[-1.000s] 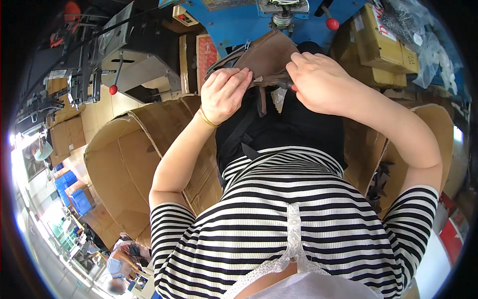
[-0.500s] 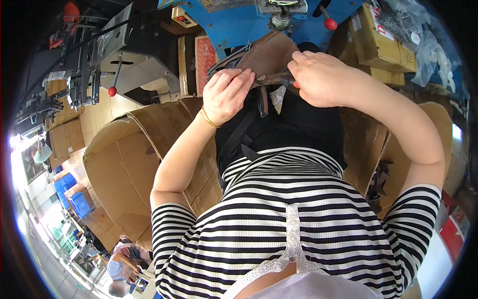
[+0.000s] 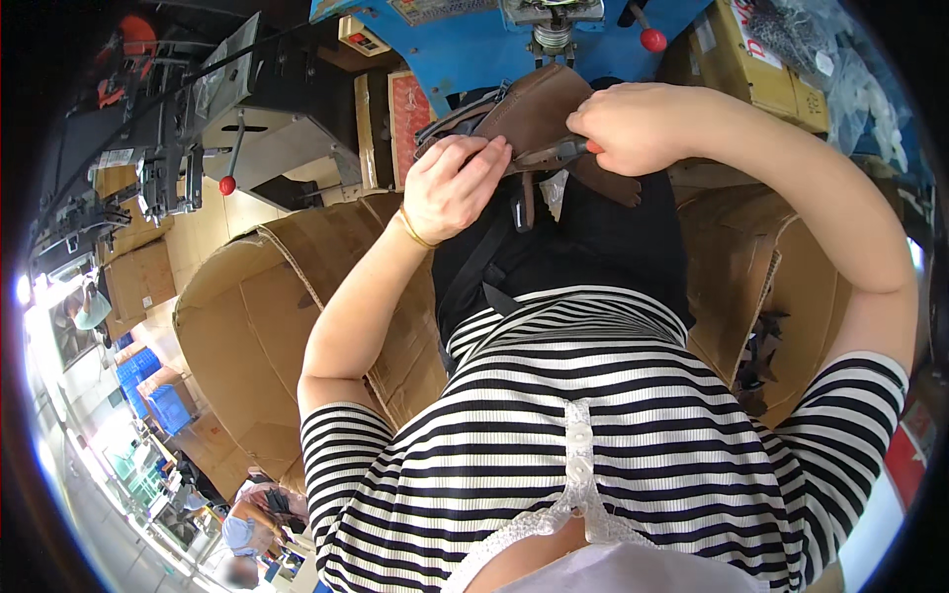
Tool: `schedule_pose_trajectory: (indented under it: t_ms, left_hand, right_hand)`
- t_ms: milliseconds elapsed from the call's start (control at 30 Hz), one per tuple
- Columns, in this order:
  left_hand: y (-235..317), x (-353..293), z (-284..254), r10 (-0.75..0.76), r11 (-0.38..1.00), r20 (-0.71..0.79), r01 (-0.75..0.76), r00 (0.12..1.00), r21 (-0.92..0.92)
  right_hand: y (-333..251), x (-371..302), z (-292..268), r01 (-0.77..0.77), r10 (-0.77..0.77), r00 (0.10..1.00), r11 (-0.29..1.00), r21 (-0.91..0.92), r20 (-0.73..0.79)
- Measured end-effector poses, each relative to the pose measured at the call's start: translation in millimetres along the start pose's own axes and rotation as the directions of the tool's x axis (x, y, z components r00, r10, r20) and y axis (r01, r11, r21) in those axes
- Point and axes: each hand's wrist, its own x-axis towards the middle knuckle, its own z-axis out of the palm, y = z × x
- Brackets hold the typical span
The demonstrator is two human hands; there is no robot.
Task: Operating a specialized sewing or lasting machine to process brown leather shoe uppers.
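Note:
A brown stitched leather piece [image 3: 539, 104] lies over my lap, below the blue machine. My left hand [image 3: 457, 188] is closed with its fingertips pinching the lower left edge of the leather. My right hand [image 3: 638, 128] is closed on a red-handled tool [image 3: 593, 146]; its grey metal end points left along the lower edge of the leather. The tool's kind is mostly hidden by my fingers. Below it a brown strap end with a dark metal tip [image 3: 523, 205] hangs down. A brown flap with a ragged end [image 3: 608, 184] shows under my right hand.
The blue machine [image 3: 445, 49] stands ahead, with a red-knobbed lever [image 3: 652, 40] at its right. Open cardboard boxes [image 3: 237, 326] flank my legs. A yellowish carton [image 3: 761, 84] and plastic bags [image 3: 860, 114] are at the right. Another person [image 3: 247, 529] sits far left.
My right hand has shifted slightly up and left, its elbow swinging outward. A ragged brown flap now shows below it. My left hand stays on the leather.

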Motion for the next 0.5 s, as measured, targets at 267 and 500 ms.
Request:
schedule_pose_trajectory:
  t_ms: [267,500]
  left_hand:
    - [-42.0,-22.1,-24.9,-0.124,0.991,0.011,0.124,0.992,0.040]
    - [-35.1,-3.0,-62.7,-0.028,0.954,0.080,0.003,0.996,0.300]
  right_hand:
    - [85.8,-125.4,41.5,-0.077,0.179,0.983,0.596,0.799,-0.039]
    - [181.9,-184.7,124.9,-0.594,0.678,0.564,0.730,0.338,-0.471]
